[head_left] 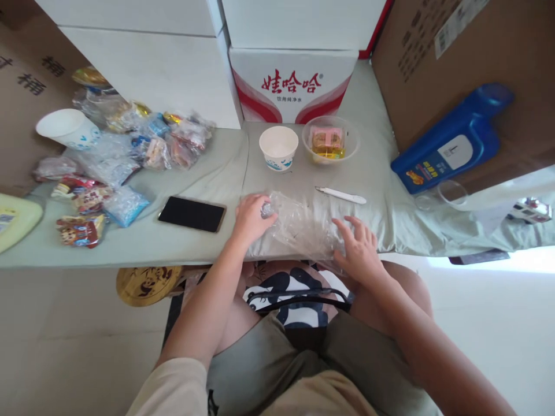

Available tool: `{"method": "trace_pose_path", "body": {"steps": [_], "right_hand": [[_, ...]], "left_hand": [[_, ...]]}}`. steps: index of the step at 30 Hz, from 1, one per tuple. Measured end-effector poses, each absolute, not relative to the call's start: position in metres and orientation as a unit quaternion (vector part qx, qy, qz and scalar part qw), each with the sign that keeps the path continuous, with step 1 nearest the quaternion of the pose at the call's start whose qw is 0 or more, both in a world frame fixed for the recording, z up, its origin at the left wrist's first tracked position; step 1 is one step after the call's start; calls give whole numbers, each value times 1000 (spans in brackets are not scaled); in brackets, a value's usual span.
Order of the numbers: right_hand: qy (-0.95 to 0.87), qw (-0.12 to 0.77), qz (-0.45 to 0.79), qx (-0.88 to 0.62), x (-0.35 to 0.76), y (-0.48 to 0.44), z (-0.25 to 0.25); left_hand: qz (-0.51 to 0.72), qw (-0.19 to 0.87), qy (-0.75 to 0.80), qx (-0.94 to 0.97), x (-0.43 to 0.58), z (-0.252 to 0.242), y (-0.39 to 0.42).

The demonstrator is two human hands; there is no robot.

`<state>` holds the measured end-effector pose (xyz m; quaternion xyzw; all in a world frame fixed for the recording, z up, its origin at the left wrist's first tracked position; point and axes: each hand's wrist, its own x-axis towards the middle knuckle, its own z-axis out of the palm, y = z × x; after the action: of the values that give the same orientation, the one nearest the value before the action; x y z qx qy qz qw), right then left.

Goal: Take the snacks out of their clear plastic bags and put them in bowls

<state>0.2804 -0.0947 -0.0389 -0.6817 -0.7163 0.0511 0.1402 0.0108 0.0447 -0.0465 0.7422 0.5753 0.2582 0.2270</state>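
The left hand (250, 219) and right hand (359, 247) are apart, at opposite ends of a clear bag (299, 225). The left curls thumb and fingers about its crumpled end; whether they press on it I cannot tell. The right has its fingers spread and loose at the other end.

The cloth-covered tabletop (228, 167) carries a bowl (355, 138), by which the rest can be placed. A brown box (416, 110) rises to the bowl's right, another (26, 110) far to its left. A white box (165, 75) stands behind it to the left, and a red-and-white box (295, 86) just behind. A heap of wrapped snacks (160, 144) spreads well to its left. A blue bottle (481, 127) is to its right. The bag lies crumpled nearer the person than the bowl and a little left. In the bowl is a wrapped snack (327, 140). One paper cup (278, 151) stands just left of it, another (71, 127) far left. The phone (192, 214) lies left and nearer the person, a toy car (529, 210) far right, a slim white tool (344, 195) just in front.
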Motion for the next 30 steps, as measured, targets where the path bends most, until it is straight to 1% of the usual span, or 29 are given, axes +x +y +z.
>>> {"method": "trace_pose_path", "body": {"steps": [2, 6, 9, 12, 13, 15, 16, 18, 20, 22, 25, 27, 30], "right_hand": [[-743, 143, 110, -645, 279, -94, -37], [-718, 227, 198, -627, 269, -63, -33], [-699, 254, 257, -617, 257, -27, -33], [-670, 258, 373, -588, 248, -3, -33], [-640, 273, 422, -581, 246, 1, -32], [-552, 333, 501, -577, 243, 4, -31], [-504, 370, 524, -578, 241, 5, -30], [-432, 425, 549, -576, 238, 6, -28], [-404, 435, 574, -564, 235, 7, -27], [-411, 412, 595, -554, 235, 8, -26], [-436, 386, 603, -545, 240, 7, -26], [-445, 407, 589, -538, 245, 6, -25], [-440, 475, 549, -529, 253, 3, -24]], "left_hand": [[261, 265, 531, 761, 16, -50, 46], [280, 366, 476, 749, 23, -48, 47], [315, 443, 422, 726, 23, -41, 46], [388, 488, 394, 675, 20, -37, 48], [415, 499, 399, 648, 19, -36, 48], [446, 543, 411, 581, 20, -35, 48], [441, 585, 410, 543, 23, -35, 47], [385, 691, 387, 475, 31, -34, 44], [311, 760, 373, 432, 41, -33, 41], [276, 761, 404, 426, 48, -32, 41], [290, 715, 454, 445, 52, -29, 47], [304, 709, 447, 453, 53, -26, 51], [332, 730, 412, 433, 53, -22, 52]]}}
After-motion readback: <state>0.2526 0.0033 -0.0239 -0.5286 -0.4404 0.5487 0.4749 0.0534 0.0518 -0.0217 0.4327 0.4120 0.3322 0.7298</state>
